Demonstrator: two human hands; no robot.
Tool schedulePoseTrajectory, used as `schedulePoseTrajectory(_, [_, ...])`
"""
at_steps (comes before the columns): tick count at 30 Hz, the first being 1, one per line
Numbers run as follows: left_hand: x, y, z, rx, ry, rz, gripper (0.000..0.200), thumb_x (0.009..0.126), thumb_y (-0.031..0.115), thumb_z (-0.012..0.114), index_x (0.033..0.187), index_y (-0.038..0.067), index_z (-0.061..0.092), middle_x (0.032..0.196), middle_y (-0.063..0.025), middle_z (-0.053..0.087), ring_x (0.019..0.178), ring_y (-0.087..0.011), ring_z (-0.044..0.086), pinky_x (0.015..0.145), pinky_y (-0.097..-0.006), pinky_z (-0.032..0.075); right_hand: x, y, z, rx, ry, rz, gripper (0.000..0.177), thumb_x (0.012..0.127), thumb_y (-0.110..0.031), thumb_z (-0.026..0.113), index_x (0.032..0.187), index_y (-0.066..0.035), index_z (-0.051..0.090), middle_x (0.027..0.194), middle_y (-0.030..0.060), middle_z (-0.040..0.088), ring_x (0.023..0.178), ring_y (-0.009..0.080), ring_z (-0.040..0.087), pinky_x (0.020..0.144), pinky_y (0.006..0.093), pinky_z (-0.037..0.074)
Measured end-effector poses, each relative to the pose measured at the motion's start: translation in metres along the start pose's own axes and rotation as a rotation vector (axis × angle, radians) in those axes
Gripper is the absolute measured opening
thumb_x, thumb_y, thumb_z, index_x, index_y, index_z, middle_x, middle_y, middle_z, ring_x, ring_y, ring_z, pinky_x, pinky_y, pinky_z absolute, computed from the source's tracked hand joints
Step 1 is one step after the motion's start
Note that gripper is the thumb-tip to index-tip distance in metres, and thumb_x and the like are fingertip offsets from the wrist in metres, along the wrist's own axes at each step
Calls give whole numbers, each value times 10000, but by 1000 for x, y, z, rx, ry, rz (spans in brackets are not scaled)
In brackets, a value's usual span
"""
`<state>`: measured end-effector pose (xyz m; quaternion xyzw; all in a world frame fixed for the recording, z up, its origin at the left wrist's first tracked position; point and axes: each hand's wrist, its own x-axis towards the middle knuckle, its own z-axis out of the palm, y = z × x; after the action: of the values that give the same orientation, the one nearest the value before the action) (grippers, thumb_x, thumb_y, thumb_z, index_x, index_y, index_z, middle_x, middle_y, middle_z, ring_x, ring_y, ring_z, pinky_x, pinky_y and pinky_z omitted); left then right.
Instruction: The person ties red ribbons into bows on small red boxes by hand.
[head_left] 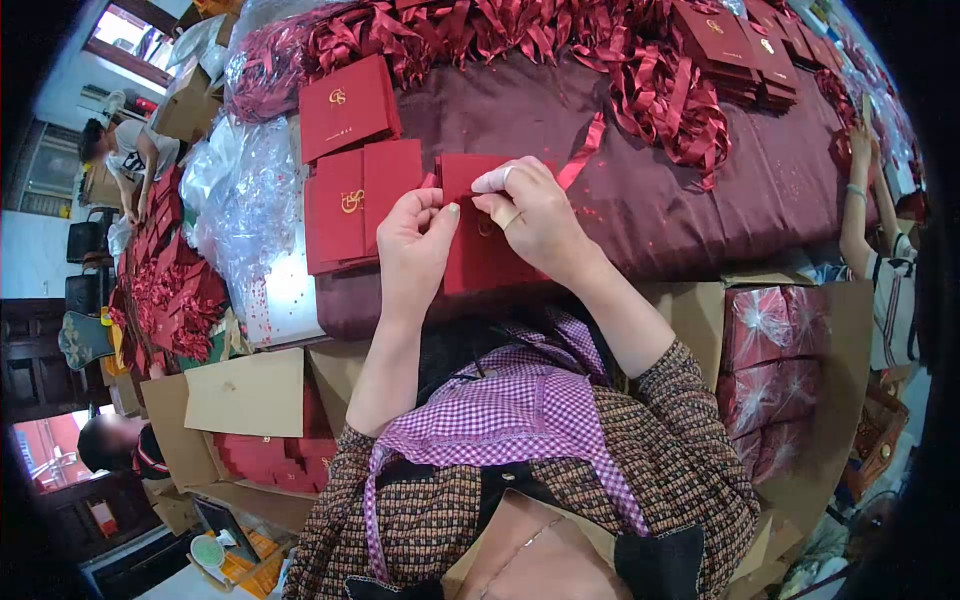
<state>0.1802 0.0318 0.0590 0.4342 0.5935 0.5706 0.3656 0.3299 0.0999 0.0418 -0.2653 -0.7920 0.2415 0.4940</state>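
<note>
On the dark red cloth (700,230) in front of me lies a red card or bag (480,255), partly covered by my hands. My left hand (420,235) is at its left edge, thumb and fingers pinched near a piece of red ribbon. My right hand (535,215) is above its upper right part, fingers curled in a pinch, with white tape round a finger. What each pinch holds is too small to make out. Red folders with gold print (340,205) are stacked left of my left hand. A loose red ribbon (583,150) runs beyond my right hand.
Red ribbons (680,115) and more stacked red folders (715,45) line the far side. Clear plastic (240,190) lies at left. Open cartons hold wrapped red packs (765,350) at right and red items (265,460) at left. Other people (135,150) are at left and right.
</note>
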Motion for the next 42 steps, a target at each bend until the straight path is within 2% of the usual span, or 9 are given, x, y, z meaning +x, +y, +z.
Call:
schedulePoseTrajectory(11, [-4,4,5,98,32,100,94,865,5,633,945,-39,611,722,24,580,654,-12,483,562,-179,397,4,-9,1,-253,21,-150,129,771,-30,668,862,-38,578,806,82,601,776,272,559,723,375,428])
schedulePoseTrajectory(17, [-2,-3,8,324,72,336,79,843,-25,610,921,-38,610,736,-97,621,632,-151,580,600,-284,473,10,-18,-3,-438,-96,-224,96,784,-46,629,857,-35,568,802,96,564,764,270,526,712,377,414])
schedulePoseTrajectory(19, [0,-4,9,523,125,612,94,864,-18,613,957,-33,619,767,-70,634,690,-96,571,644,-246,472,11,-17,-2,-397,-87,-161,82,799,-59,631,845,-19,577,790,114,589,757,290,559,701,390,440])
schedulePoseTrajectory(22, [-4,2,9,611,96,633,111,859,-10,621,968,-30,619,794,-115,632,702,-128,587,666,-272,487,14,-9,-3,-8,-115,130,92,818,-81,633,832,-3,586,772,148,610,748,319,598,678,407,470])
schedulePoseTrajectory(23, [-5,1,8,614,95,633,111,859,-10,621,968,-30,619,794,-115,632,702,-128,587,666,-272,487,16,-8,-7,135,-198,329,112,836,-100,631,827,4,590,761,177,618,742,344,619,657,413,489])
schedulePoseTrajectory(27, [-6,0,5,392,15,352,145,877,-12,616,1018,-42,617,850,-51,634,758,-73,569,689,-220,472,17,-11,-11,81,-213,305,89,832,-81,620,817,1,590,766,170,621,756,338,614,673,422,484])
schedulePoseTrajectory(35, [-1,-14,8,66,-2,208,207,853,-36,613,1057,-48,636,789,-67,653,715,-73,572,676,-238,489,11,-16,-6,-530,-105,-275,93,758,-91,610,770,-37,536,686,111,548,688,296,546,669,401,436])
schedulePoseTrajectory(39, [-4,-8,8,192,-82,303,206,870,-44,591,1070,-46,639,847,-72,637,748,-90,579,674,-234,482,11,-10,-7,-454,-85,-244,86,782,-91,595,760,-19,554,700,136,575,696,312,564,675,422,446])
schedulePoseTrajectory(42, [-3,0,-1,170,-163,274,223,883,-33,584,1100,-37,636,802,-52,600,725,-89,555,645,-227,457,19,-14,-27,-35,-206,123,129,817,-110,612,785,15,606,776,174,635,757,338,608,707,444,471])
